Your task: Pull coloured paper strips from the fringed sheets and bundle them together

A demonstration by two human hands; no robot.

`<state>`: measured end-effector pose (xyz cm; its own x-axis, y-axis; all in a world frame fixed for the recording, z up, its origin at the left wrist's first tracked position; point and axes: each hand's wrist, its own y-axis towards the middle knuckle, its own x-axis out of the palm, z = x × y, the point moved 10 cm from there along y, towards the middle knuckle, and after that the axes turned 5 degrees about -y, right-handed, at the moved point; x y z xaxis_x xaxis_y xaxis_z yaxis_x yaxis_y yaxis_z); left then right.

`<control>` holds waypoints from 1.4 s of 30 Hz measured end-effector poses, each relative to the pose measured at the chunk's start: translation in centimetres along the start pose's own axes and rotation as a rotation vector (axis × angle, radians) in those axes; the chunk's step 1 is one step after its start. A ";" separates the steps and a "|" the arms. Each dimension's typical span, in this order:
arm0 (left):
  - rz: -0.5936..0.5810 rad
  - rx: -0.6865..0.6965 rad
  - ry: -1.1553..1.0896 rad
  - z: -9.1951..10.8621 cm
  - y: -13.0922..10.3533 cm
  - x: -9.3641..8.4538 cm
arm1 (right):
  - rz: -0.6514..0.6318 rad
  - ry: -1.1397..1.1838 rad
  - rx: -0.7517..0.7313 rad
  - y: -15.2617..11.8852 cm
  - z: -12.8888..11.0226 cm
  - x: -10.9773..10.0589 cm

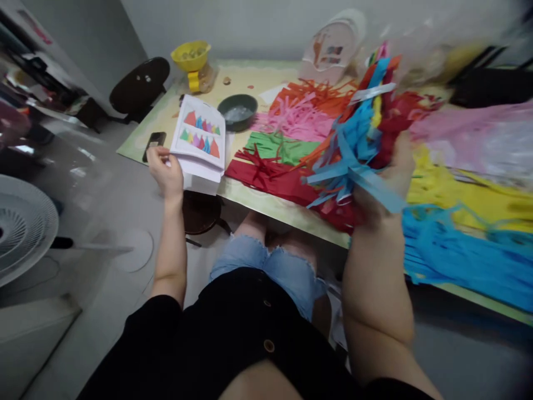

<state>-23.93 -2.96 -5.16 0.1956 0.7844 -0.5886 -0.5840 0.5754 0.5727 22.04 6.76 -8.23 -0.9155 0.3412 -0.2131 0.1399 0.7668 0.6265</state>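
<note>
My left hand (167, 171) pinches the near left corner of some white printed sheets (200, 139). The top sheet pictures two rows of coloured tassels, and the stack juts over the table edge. On the right, my right hand (395, 175) is wrapped around a bundle of paper tassels (360, 139) in blue, red, orange and yellow, raised above the table and blurred by motion. Beneath the bundle lie fringed red paper (275, 180), green paper (285, 147), pink paper (303, 119) and orange paper (320, 97). Part of the right hand's fingers is hidden behind the strips.
A dark green bowl (237, 114) and a phone (155, 145) are near the sheets. Farther back stand a yellow kitchen scale (191, 64) and a pale pink container (331, 53). Fringed yellow paper (470, 194) and blue paper (466, 250) cover the right side. A fan (25, 228) stands left.
</note>
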 end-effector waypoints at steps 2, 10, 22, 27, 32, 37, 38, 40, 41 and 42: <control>-0.015 -0.086 0.053 -2.8 -2.6 0.3 | -0.060 0.135 -0.013 -0.4 -0.5 3.1; -0.562 0.186 0.508 -2.3 -8.7 10.9 | -0.356 -0.044 -0.220 -3.6 -4.0 10.5; -0.707 0.330 0.484 0.3 -5.5 13.8 | -1.076 -0.615 -0.094 -11.8 -4.9 21.5; -0.735 0.306 0.463 1.1 -6.0 14.0 | -1.154 -0.730 -0.178 -11.8 -4.9 23.1; -0.744 0.342 0.467 1.8 -6.3 13.9 | -1.112 -0.692 -0.218 -9.6 -5.6 24.7; -0.764 0.357 0.440 2.0 -6.8 13.4 | -1.102 -0.610 -0.231 -8.9 -5.1 25.8; -0.763 0.360 0.429 2.0 -6.9 13.4 | -1.099 -0.595 -0.229 -9.1 -5.0 25.8; -0.740 0.364 0.402 2.2 -7.3 13.2 | -1.077 -0.563 -0.249 -9.6 -4.9 25.8; -0.723 0.365 0.387 2.3 -7.5 13.1 | -1.068 -0.558 -0.265 -9.9 -4.9 25.8; -0.712 0.370 0.372 2.4 -7.7 13.0 | -1.070 -0.563 -0.277 -10.4 -4.8 25.8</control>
<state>-14.98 3.39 -15.85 0.1091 0.1223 -0.9865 -0.1167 0.9871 0.1095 -4.90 4.99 -16.63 -0.2218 -0.1468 -0.9640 -0.7248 0.6861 0.0623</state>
